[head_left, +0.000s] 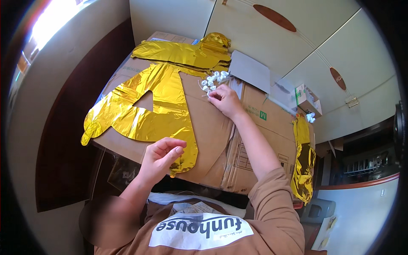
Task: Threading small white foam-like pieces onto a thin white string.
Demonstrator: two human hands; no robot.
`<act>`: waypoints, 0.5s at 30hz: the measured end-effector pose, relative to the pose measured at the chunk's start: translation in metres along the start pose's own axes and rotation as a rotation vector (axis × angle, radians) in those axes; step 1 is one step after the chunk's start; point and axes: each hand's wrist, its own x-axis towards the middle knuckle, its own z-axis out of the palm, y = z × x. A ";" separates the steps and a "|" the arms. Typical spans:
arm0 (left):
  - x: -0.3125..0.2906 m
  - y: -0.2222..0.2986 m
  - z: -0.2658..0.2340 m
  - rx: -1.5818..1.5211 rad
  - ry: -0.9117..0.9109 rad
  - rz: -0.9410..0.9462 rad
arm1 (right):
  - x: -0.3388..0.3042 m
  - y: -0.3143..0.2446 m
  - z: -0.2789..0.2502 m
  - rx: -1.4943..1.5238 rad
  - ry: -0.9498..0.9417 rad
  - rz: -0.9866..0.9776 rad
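Observation:
A flat gold foil letter balloon (170, 108), shaped like an A, lies on a cardboard box (208, 161). My left hand (159, 159) hovers over its near end, fingers bent and thumb slightly apart, with nothing visible in them. Farther off, my right hand (225, 101) reaches to a small pile of white string coils (211, 80) with loose thread ends. Its thumb and forefinger pinch at the near edge of the pile, on a small white coil (209, 94) that the fingers partly hide.
More gold foil balloons (178, 53) lie folded at the back, and another (302, 161) hangs at the right edge. A grey flat panel (250, 70) lies behind the coils. A small carton (308, 100) stands against pale cabinet doors (272, 42).

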 end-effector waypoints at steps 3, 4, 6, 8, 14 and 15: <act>-0.005 0.003 0.002 -0.017 0.004 -0.013 | 0.001 0.003 -0.006 -0.112 0.023 -0.073; -0.007 0.004 0.003 -0.020 0.003 -0.008 | 0.000 0.003 -0.008 -0.152 0.035 -0.098; -0.013 0.007 0.005 -0.026 -0.002 0.001 | -0.006 -0.001 -0.009 -0.102 0.099 -0.085; -0.018 0.007 0.005 -0.023 -0.015 0.022 | -0.014 -0.007 -0.016 -0.068 0.158 -0.050; -0.056 0.004 -0.007 -0.021 -0.028 0.032 | -0.115 -0.109 -0.070 0.097 0.175 0.122; -0.069 0.004 -0.014 0.020 -0.049 0.011 | -0.143 -0.129 -0.072 0.178 0.117 0.087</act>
